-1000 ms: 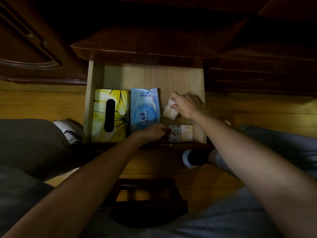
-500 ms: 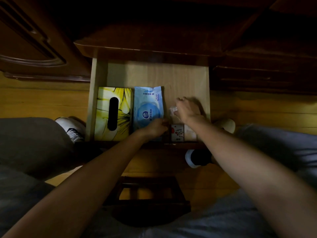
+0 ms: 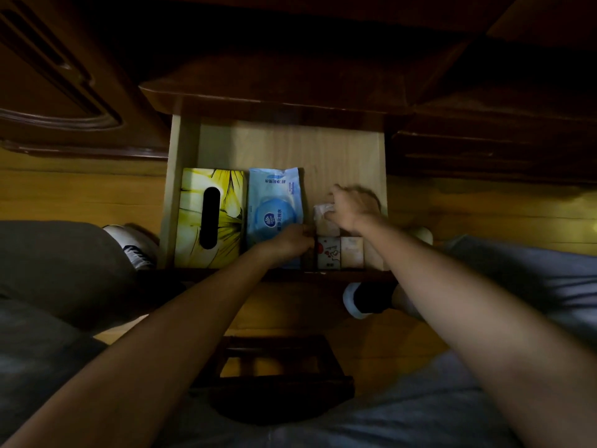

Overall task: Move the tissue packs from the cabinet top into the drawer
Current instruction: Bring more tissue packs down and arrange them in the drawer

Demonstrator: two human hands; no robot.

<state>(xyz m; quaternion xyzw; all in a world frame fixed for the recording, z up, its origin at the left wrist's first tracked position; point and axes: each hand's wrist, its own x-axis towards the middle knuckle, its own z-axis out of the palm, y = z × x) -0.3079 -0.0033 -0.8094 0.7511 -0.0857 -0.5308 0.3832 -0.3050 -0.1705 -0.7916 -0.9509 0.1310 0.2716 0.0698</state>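
Observation:
The open drawer (image 3: 284,147) of pale wood holds a yellow tissue box (image 3: 210,218) at the left and a blue wet-wipe pack (image 3: 276,205) beside it. At the front right lie small tissue packs (image 3: 339,253) side by side. My right hand (image 3: 353,208) grips a small pale tissue pack (image 3: 323,215), low in the drawer just behind those packs. My left hand (image 3: 287,242) rests on the near end of the blue pack, fingers curled against the small packs; what it grips is unclear.
The dark wooden cabinet top (image 3: 274,79) overhangs the drawer's back. A dark low stool (image 3: 277,373) stands on the wooden floor below the drawer. My knees and feet flank the drawer on both sides.
My right hand has carried the small pale pack down and toward me, from mid-drawer to just behind the front packs. My left hand has stayed near the blue pack's near end.

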